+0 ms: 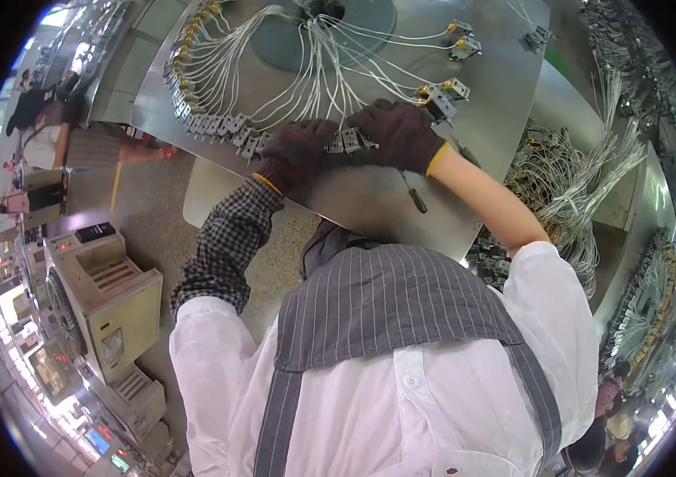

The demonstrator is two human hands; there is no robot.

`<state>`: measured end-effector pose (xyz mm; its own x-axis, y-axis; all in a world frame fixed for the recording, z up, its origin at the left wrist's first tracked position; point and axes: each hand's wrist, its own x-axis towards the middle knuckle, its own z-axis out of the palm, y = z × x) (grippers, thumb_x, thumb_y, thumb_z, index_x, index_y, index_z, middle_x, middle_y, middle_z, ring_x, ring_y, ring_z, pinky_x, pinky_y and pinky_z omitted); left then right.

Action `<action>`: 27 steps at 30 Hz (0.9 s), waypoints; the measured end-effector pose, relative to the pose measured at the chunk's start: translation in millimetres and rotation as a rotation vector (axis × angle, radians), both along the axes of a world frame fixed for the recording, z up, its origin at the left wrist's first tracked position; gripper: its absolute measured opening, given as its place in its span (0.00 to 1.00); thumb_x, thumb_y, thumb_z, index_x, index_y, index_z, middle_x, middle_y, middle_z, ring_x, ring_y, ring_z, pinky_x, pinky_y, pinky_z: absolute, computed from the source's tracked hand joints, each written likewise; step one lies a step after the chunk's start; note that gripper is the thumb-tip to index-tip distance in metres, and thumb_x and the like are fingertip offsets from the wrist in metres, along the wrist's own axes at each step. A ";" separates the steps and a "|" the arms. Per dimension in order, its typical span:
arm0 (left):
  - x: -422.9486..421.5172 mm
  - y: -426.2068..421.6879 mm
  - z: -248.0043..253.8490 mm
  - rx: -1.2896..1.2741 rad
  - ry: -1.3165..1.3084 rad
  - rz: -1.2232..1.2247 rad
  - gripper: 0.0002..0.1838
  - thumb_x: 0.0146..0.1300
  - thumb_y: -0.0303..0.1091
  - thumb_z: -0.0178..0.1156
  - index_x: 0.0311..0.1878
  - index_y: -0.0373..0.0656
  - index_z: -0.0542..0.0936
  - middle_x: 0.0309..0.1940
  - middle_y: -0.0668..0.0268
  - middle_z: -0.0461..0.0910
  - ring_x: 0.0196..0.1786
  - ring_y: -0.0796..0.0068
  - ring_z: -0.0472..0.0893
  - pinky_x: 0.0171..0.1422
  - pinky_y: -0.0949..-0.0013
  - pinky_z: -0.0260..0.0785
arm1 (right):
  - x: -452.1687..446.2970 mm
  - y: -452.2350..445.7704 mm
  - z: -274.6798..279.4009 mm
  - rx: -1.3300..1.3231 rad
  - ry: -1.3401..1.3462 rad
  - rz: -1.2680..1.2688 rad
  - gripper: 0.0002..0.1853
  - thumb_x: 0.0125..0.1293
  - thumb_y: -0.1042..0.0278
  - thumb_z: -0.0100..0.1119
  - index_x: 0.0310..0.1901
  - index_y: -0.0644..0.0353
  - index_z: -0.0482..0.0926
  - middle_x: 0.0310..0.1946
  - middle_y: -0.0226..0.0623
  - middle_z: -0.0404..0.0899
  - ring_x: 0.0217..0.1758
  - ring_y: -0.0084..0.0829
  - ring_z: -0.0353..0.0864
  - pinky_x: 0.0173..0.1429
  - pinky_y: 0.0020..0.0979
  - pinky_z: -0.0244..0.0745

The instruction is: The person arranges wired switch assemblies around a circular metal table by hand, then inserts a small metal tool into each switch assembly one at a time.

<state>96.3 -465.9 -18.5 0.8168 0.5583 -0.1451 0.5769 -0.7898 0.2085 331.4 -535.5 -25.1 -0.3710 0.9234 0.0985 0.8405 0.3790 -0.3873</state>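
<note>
Small metal box-like parts with thin white wires (346, 141) lie in a curved row along the near edge of the metal table. My left hand (300, 151), in a dark glove with a yellow cuff, has its fingers curled over parts of this row. Close beside it, my right hand (398, 137), gloved alike, is bent over the row's right end; its fingertips are mostly hidden. A few parts show between the hands. Larger wired metal blocks (438, 103) with brass-coloured ends sit just beyond my right hand. A dark-handled screwdriver (417, 200) lies below it.
White wires fan out from a grey round base (270, 40) on the metal table (497, 95). Bundles of wired parts (548, 171) are heaped at the right. Beige machines (107, 302) stand on the floor at left. Other people are in the background on both sides.
</note>
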 end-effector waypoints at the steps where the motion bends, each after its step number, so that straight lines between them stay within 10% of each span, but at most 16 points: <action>1: 1.3 -2.9 0.6 0.062 -0.003 -0.026 0.34 0.59 0.65 0.60 0.54 0.43 0.74 0.53 0.54 0.78 0.53 0.53 0.81 0.56 0.54 0.73 | 3.5 -9.5 26.9 0.325 -0.013 0.036 0.28 0.56 0.37 0.67 0.49 0.50 0.81 0.44 0.34 0.84 0.52 0.40 0.82 0.55 0.41 0.77; 6: 46.0 -27.1 42.5 0.376 -0.284 -0.039 0.39 0.52 0.67 0.64 0.53 0.40 0.75 0.52 0.52 0.78 0.53 0.53 0.81 0.57 0.53 0.73 | 61.0 -41.3 45.1 0.734 0.267 -0.350 0.30 0.57 0.46 0.71 0.58 0.50 0.78 0.51 0.33 0.83 0.56 0.40 0.81 0.62 0.41 0.74; 8: 88.6 -48.8 36.3 0.254 -0.363 0.053 0.40 0.51 0.68 0.65 0.53 0.39 0.75 0.51 0.52 0.79 0.52 0.52 0.81 0.58 0.53 0.73 | 76.0 -42.8 29.0 0.260 0.064 -0.466 0.26 0.57 0.48 0.70 0.55 0.49 0.79 0.49 0.33 0.83 0.54 0.40 0.81 0.58 0.40 0.77; 20: 96.8 -42.7 2.2 -0.082 -0.178 0.112 0.39 0.55 0.66 0.64 0.59 0.44 0.75 0.54 0.52 0.78 0.57 0.48 0.78 0.60 0.50 0.71 | 82.4 -21.2 10.7 0.607 -0.125 -0.196 0.40 0.53 0.44 0.70 0.67 0.53 0.72 0.62 0.35 0.75 0.65 0.41 0.73 0.67 0.41 0.70; 23: 100.0 -42.4 9.3 -0.131 -0.103 0.095 0.44 0.52 0.70 0.64 0.61 0.43 0.74 0.56 0.52 0.77 0.60 0.50 0.77 0.64 0.51 0.69 | 121.2 -3.8 -3.4 0.159 -0.005 0.143 0.42 0.51 0.50 0.73 0.67 0.54 0.71 0.67 0.41 0.71 0.71 0.47 0.68 0.75 0.44 0.64; 27: 112.8 -51.1 9.9 -0.057 -0.026 0.169 0.46 0.51 0.71 0.64 0.61 0.40 0.73 0.56 0.52 0.77 0.61 0.52 0.77 0.66 0.53 0.69 | 104.1 -11.5 -6.2 0.193 0.097 0.305 0.41 0.51 0.48 0.72 0.66 0.54 0.71 0.61 0.39 0.76 0.65 0.47 0.73 0.68 0.43 0.71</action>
<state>209.1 -517.0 -8.6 0.7160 0.6794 -0.1607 0.6942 -0.6686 0.2665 435.5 -546.9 -31.3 -0.6069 0.7326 0.3082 0.6401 0.6804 -0.3568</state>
